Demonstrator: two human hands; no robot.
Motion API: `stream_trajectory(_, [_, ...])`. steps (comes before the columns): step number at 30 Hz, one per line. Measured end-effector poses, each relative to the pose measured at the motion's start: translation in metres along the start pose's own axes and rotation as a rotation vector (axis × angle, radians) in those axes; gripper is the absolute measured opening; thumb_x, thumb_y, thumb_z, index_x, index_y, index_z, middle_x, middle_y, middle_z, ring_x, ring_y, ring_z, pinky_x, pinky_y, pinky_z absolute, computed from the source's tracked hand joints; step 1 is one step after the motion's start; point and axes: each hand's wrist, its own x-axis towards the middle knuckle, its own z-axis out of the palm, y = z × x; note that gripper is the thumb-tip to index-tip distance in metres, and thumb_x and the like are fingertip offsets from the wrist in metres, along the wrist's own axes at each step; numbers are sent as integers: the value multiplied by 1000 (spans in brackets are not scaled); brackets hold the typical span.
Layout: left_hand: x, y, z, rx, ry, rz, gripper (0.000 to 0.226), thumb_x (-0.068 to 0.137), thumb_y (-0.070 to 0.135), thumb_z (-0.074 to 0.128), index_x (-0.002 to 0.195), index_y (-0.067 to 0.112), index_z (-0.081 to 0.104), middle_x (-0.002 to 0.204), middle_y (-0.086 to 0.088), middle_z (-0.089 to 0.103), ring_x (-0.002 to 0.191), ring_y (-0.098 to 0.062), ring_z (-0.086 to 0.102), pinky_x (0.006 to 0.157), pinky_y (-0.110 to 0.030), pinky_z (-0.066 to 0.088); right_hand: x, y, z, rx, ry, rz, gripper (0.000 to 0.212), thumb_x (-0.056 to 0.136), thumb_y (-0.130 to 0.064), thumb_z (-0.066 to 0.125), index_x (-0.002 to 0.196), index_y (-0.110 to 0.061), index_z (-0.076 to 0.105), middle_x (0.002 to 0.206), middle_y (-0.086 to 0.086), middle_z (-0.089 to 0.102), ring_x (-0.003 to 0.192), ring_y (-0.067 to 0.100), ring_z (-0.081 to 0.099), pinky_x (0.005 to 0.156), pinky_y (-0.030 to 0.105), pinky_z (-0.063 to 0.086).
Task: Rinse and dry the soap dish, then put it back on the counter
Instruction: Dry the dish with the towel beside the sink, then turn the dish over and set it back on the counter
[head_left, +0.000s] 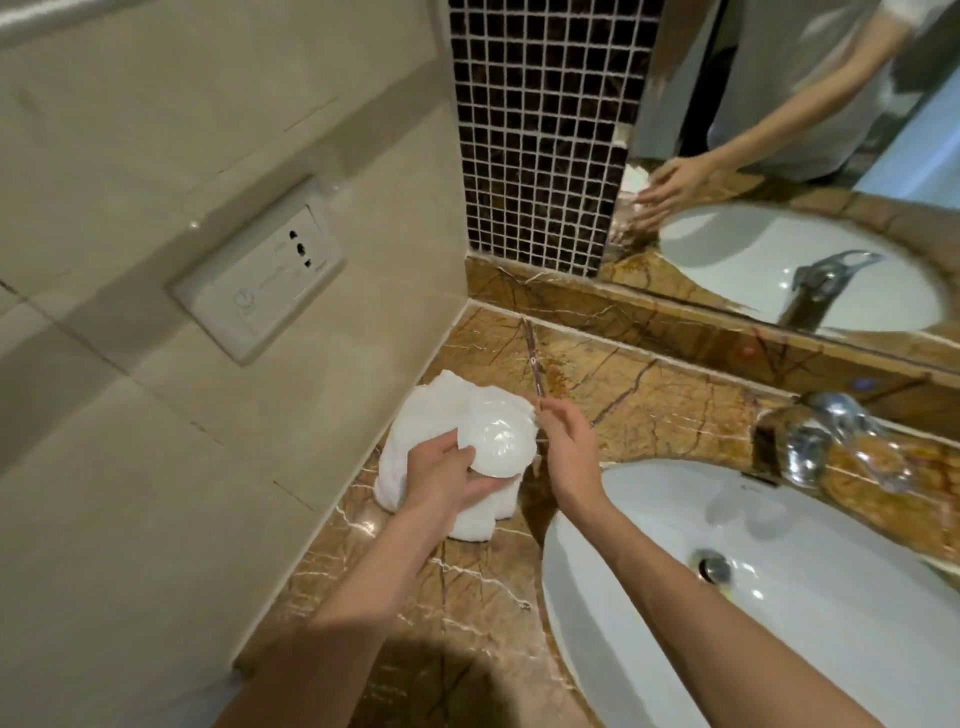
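Now drying: left hand (447, 475) grips the round white ceramic soap dish (497, 441) over the crumpled white towel (415, 431).
Right hand (563, 441) hovers loosely open, empty; next, wrap towel around dish, then set it on the brown marble desk (649, 395).

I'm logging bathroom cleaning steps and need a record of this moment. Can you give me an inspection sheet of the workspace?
Surface: brown veined marble counter around a white sink; basin looks empty, drain open.
Job's things: white soap dish held over a white towel that lies bunched on the counter near the wall corner.
Clutter: nothing seen.
Hands: left hand grips the soap dish from below; right hand is beside the dish, fingertips at the towel's edge, whether pinching it cannot be told.
Cables: nothing seen; wall socket has nothing plugged in.
Surroundings: chrome faucet, no water seen running; beige wall tiles, dark mosaic strip, mirror behind the sink.
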Motion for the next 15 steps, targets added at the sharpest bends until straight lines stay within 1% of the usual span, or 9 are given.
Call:
stream_trajectory(2, [0,1,6,59,3,70,37,87,-14,49,120,1,59,103,-10,65,84,-29,66,55,-34,60,7,-6,3,48,-11,27,20,97,-22,50,112,-15,61,101,-3,64,90,6,60,69,9,45])
stream_trajectory(3, [-6,-1,21,100,-19,76,42,87,-13,48,125,3,56,103,-9,64,86,-28,66,52,-30,59,6,-4,-8,51,-3,47,19,97,-19,50,112,-14,60,95,-4,64,83,3,59,60,6,44])
stream_trajectory(4, [-6,-6,28,124,-32,80,46,87,-13,48,129,5,52,108,-10,61,92,-30,65,53,-29,60,1,-5,-14,43,8,60,19,95,-15,50,111,-11,60,93,-4,64,80,5,59,57,8,45])
stream_trajectory(6, [1,-10,20,158,-24,105,48,86,-12,47,128,10,51,112,-11,58,98,-32,63,59,-34,61,-7,-7,-7,-18,15,92,21,91,-7,50,108,-10,62,94,1,65,83,14,61,63,22,51])
stream_trajectory(8, [2,-12,19,235,0,110,41,84,-9,49,120,11,55,111,-14,61,91,-30,67,62,-40,62,-11,-4,-13,-36,28,126,22,84,-2,51,100,-13,62,91,3,65,84,22,61,70,37,53])
stream_trajectory(9, [2,-16,24,275,-8,116,39,84,-8,51,119,9,54,111,-16,62,88,-30,68,61,-40,62,-13,-3,-24,-37,46,143,22,81,0,52,96,-14,61,87,3,64,82,24,62,69,39,53])
stream_trajectory(11, [-10,-38,56,354,-83,116,40,84,-10,51,121,6,53,110,-18,61,85,-30,68,52,-33,60,-20,7,-70,-16,116,186,23,79,1,53,94,-13,62,83,5,64,77,25,63,58,35,52])
stream_trajectory(13, [-24,-61,88,375,-161,102,38,83,-13,48,116,5,53,107,-20,61,84,-29,66,46,-29,57,-26,21,-114,10,162,219,25,78,1,54,97,-12,64,86,9,67,76,25,65,50,30,51])
stream_trajectory(15, [-37,-84,118,407,-216,79,34,82,-13,47,108,8,53,103,-20,62,83,-30,66,47,-30,57,-33,33,-153,26,203,270,24,78,1,53,96,-13,61,86,9,66,77,27,65,50,31,52])
